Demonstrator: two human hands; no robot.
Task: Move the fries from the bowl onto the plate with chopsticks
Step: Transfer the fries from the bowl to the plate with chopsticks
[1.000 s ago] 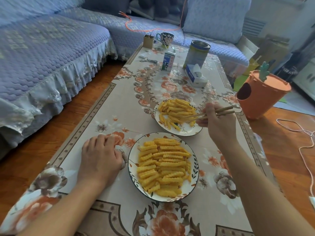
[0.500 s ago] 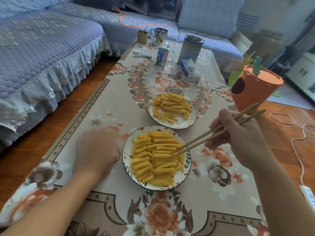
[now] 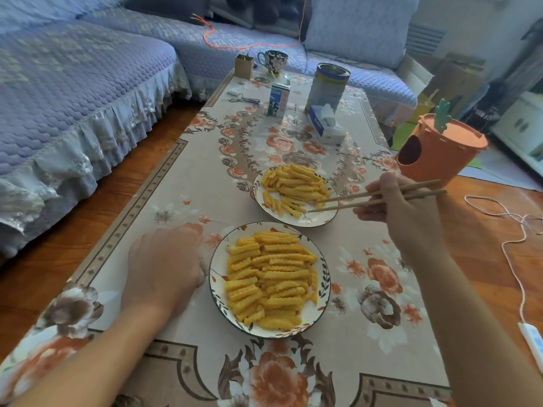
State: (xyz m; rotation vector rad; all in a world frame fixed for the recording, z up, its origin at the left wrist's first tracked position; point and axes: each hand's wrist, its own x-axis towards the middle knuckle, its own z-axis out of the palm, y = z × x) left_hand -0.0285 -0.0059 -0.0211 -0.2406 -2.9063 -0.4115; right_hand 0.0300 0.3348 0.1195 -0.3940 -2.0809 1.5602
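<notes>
Two white flower-rimmed dishes stand on the floral tablecloth, both filled with yellow crinkle-cut fries. The near dish (image 3: 218, 284) carries a full pile of fries (image 3: 270, 277). A smaller heap of fries (image 3: 296, 183) lies in the far dish (image 3: 321, 221). My right hand (image 3: 408, 218) grips a pair of wooden chopsticks (image 3: 346, 205). Their tips are slightly apart at the fries on the far dish's right side, and I see no fry lifted between them. My left hand (image 3: 164, 265) rests knuckles-up on the cloth beside the near dish's left rim, fingers loosely curled under and holding nothing that I can see.
At the table's far end stand a milk carton (image 3: 277, 101), a tall tin (image 3: 327, 86), a tissue box (image 3: 326, 124), a mug (image 3: 273, 61) and a small box (image 3: 244, 66). An orange carrot-shaped bin (image 3: 435, 151) and a white cable (image 3: 514, 230) are on the floor at right. A sofa (image 3: 73, 92) runs along the left.
My right hand carried the chopsticks from the far dish to the near dish, then back to the far dish. My left hand stayed beside the near dish.
</notes>
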